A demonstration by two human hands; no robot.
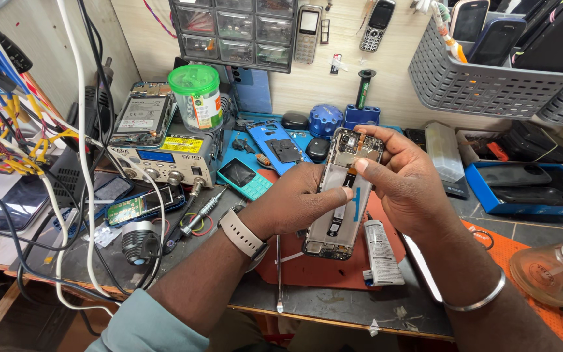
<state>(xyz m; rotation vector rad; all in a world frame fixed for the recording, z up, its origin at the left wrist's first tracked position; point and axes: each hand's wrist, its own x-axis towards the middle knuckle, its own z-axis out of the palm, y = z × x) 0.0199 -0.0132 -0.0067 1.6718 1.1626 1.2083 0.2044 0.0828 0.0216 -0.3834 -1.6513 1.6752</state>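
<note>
Two hands on one opened smartphone [335,202], back cover off, held tilted above a red mat [307,267]. Left hand [294,205] grips its left edge, fingers curled. Right hand [402,182] pinches the top, thumb pressing inside. Glue tube [382,251] just right of the phone.

Green-lidded labelled jar [197,98] atop yellow-labelled station [164,160]

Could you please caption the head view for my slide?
Both hands, left hand and right hand, hold an opened black smartphone above a red work mat.
</note>
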